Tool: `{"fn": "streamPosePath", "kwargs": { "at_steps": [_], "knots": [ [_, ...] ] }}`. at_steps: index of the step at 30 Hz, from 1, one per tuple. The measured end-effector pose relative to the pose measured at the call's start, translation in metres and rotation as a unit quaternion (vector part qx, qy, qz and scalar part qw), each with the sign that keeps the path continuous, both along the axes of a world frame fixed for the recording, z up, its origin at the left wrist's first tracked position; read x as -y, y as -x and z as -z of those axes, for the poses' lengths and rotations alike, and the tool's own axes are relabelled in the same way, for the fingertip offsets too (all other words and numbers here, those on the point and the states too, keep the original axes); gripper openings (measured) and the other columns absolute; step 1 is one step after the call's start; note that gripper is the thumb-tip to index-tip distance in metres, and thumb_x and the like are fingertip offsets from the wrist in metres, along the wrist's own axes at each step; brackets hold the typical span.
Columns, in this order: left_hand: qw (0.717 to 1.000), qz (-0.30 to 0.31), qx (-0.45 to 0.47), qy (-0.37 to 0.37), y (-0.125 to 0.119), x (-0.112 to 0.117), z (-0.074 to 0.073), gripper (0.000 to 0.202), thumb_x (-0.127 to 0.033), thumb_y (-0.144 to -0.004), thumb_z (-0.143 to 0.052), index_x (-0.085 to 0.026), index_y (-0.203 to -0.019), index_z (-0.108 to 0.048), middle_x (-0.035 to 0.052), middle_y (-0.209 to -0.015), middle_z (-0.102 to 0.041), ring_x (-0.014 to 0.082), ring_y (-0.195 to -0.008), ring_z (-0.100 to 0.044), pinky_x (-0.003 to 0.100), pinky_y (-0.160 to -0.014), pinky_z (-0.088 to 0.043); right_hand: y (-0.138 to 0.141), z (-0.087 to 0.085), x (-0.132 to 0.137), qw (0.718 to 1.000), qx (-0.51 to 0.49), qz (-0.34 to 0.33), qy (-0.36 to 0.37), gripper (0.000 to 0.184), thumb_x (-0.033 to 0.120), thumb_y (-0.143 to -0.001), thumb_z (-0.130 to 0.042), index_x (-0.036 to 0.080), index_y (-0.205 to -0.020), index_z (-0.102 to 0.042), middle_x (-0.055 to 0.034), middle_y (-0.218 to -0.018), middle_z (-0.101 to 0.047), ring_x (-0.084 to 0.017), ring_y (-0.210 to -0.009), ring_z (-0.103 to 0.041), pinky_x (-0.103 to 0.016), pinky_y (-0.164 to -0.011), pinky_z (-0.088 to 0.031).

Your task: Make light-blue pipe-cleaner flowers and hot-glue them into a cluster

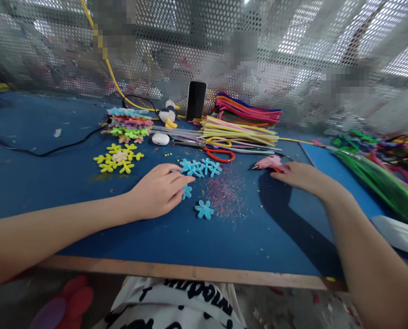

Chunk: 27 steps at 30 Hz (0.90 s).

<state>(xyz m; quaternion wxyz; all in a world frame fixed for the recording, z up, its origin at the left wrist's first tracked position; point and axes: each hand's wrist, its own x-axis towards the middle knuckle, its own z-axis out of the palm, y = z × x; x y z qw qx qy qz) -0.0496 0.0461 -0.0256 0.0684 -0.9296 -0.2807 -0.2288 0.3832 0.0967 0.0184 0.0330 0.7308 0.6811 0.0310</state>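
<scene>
My left hand lies palm down on the blue table, fingers stretched out and slightly apart. A light blue pipe-cleaner flower shows partly from under its fingers. Just beyond the fingertips is a cluster of blue flowers, and one more blue flower lies to their front. On the right, my right hand is closed around the back end of a pink glue gun, whose nozzle points left. The fingers' exact grip is partly hidden.
A yellow flower piece and a stack of colourful flowers lie at left. Red-handled scissors, a white case, pipe cleaners and an upright phone stand behind. Green bundles are at right.
</scene>
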Motion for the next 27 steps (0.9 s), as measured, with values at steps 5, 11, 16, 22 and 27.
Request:
{"fn": "streamPosePath", "kwargs": {
  "at_steps": [5,11,16,22,27],
  "knots": [
    [0.999,0.017,0.027,-0.031,-0.001,0.01,-0.003,0.03,-0.01,-0.093,-0.051,-0.016,-0.117,-0.068,0.0104,-0.116,-0.072,0.0326,-0.126,-0.054,0.052,-0.105,-0.046,0.002,0.003,-0.002,0.999,-0.014,0.029,0.021,0.027,0.042,-0.084,-0.063,0.018,-0.071,-0.061,-0.0127,-0.066,-0.064,-0.023,-0.058,-0.056,-0.036,-0.057,-0.034],
    [0.991,0.116,0.045,0.048,-0.01,0.039,-0.005,0.03,-0.014,-0.091,-0.057,-0.017,-0.119,-0.068,0.0114,-0.122,-0.071,0.0272,-0.118,-0.061,0.044,-0.103,-0.052,0.021,0.002,0.01,0.982,-0.117,-0.084,-0.12,0.027,0.037,-0.074,-0.073,0.019,-0.086,-0.057,-0.0141,-0.08,-0.067,-0.019,-0.059,-0.054,-0.035,-0.056,-0.035],
    [0.987,0.124,-0.019,0.102,-0.012,0.039,-0.005,0.042,-0.027,-0.096,-0.054,-0.021,-0.137,-0.06,0.0178,-0.142,-0.057,0.0342,-0.135,-0.049,0.054,-0.108,-0.048,0.055,0.009,0.02,0.97,-0.112,-0.159,-0.147,0.035,0.039,-0.073,-0.074,0.025,-0.075,-0.042,-0.0009,-0.066,-0.056,-0.015,-0.054,-0.045,-0.031,-0.053,-0.03],
    [0.986,0.118,-0.023,0.119,-0.012,0.037,-0.005,0.037,-0.03,-0.097,-0.054,-0.022,-0.133,-0.062,0.0134,-0.12,-0.064,0.0294,-0.119,-0.057,0.048,-0.103,-0.051,0.081,0.018,0.029,0.942,-0.106,-0.208,-0.24,0.03,0.037,-0.083,-0.064,0.026,-0.077,-0.037,-0.003,-0.072,-0.055,-0.018,-0.06,-0.048,-0.032,-0.056,-0.032],
    [0.987,0.132,-0.018,0.095,-0.012,0.04,-0.007,0.034,-0.03,-0.098,-0.054,-0.022,-0.13,-0.064,0.0134,-0.119,-0.063,0.0281,-0.112,-0.059,0.047,-0.097,-0.052,0.092,0.027,0.033,0.933,-0.127,-0.225,-0.248,0.027,0.038,-0.084,-0.062,0.026,-0.081,-0.037,-0.0034,-0.073,-0.055,-0.021,-0.063,-0.051,-0.033,-0.059,-0.034]
  ]
}}
